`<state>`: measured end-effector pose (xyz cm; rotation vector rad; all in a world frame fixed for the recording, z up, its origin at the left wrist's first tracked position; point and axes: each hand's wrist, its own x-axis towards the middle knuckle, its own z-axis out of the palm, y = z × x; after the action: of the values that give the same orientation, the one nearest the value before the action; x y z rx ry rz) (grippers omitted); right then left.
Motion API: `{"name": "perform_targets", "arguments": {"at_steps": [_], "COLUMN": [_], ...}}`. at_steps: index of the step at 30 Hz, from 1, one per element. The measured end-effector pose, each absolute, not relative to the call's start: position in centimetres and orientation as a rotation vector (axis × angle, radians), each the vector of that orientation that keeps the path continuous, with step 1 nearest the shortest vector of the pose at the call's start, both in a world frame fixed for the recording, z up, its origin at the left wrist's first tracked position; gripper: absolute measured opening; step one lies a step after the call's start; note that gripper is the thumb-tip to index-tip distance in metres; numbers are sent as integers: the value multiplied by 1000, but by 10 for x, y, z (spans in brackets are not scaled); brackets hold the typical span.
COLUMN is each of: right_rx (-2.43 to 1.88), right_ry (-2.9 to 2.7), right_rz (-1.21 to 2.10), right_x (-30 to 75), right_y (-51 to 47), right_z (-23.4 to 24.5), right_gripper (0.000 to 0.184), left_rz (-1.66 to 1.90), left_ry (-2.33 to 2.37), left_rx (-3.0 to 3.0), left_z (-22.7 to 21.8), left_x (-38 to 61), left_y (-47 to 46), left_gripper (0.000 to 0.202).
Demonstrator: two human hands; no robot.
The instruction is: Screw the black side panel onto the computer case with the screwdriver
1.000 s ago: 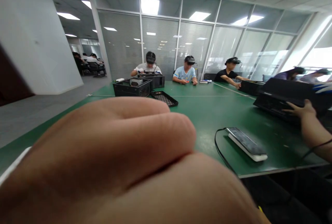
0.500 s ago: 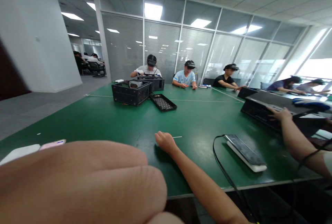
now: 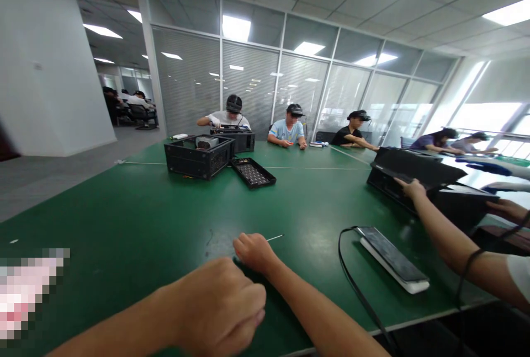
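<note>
My left hand (image 3: 219, 304) is curled into a fist in the lower middle of the view, above the green table (image 3: 314, 202). Its back faces me, so anything inside the fingers is hidden. Just beyond it, my right hand (image 3: 253, 252) is closed close to the tabletop. A thin metal shaft, seemingly that of a screwdriver (image 3: 276, 237), sticks out past the right hand toward the right. The handle is covered by the fingers. Faint dark marks show on the table left of this hand.
A phone on a white power bank (image 3: 393, 260) with a black cable lies to the right. Farther off are an open black computer case (image 3: 199, 159) and a black panel (image 3: 253, 172). At right, a co-worker's hand (image 3: 412, 188) holds another case (image 3: 383, 180). Other people sit across the table.
My left hand has moved away from the camera, down beside my right hand. The right hand and shaft have shifted slightly left and nearer. The co-worker's case at right has opened up or tilted.
</note>
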<state>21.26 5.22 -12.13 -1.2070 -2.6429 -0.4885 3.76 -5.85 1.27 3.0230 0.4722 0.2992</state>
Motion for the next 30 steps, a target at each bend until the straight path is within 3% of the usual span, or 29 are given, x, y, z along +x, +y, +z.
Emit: {"name": "perform_targets", "arguments": {"at_steps": [6,9,30], "right_rx": [-1185,-1217,-1299], "right_ry": [-2712,-2671,-2633], "right_rz": [-406,-363,-243], "right_x": [215,214,212], "right_y": [56,59,62], "right_z": [-119,-119,-121], "right_gripper": [19,20,16], "left_rz": [368,392,482], "left_ry": [931,1128,1153], "left_rx": [3006,2938,2833], "left_z": [-93,-123,-134], "left_x": [42,28,34], "left_y": [56,81,85], "left_gripper": [22,23,26]}}
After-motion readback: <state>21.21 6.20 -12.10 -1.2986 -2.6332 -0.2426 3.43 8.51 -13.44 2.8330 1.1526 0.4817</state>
